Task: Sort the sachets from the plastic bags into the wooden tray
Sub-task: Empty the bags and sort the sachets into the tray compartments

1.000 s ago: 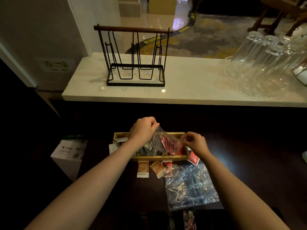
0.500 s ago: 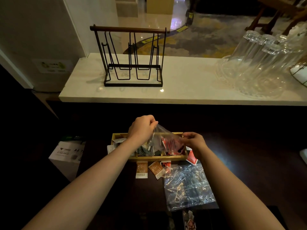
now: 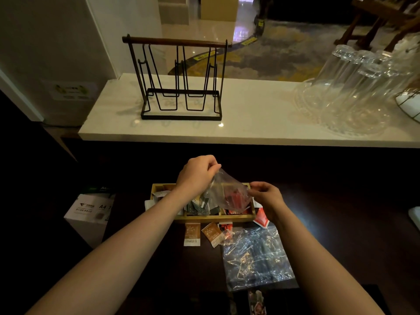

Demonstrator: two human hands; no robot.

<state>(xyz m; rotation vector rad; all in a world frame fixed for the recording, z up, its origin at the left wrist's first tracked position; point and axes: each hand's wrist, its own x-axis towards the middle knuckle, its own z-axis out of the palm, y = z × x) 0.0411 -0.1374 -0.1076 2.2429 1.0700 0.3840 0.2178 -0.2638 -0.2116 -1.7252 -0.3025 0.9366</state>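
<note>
both hands pinch one clear bag (image 3: 223, 192), left fingers (image 3: 210, 165) high, right fingers (image 3: 258, 189) low, tilting it so red sachets (image 3: 234, 198) slide into the wooden tray (image 3: 213, 218) just beneath my fingers.

A clear bag (image 3: 229, 192) with red sachets (image 3: 235, 198) inside hangs over the wooden tray (image 3: 213, 218), which holds dark and red sachets. Two brown sachets (image 3: 202, 234) and a crumpled bag (image 3: 256, 258) lie just before it.
</note>
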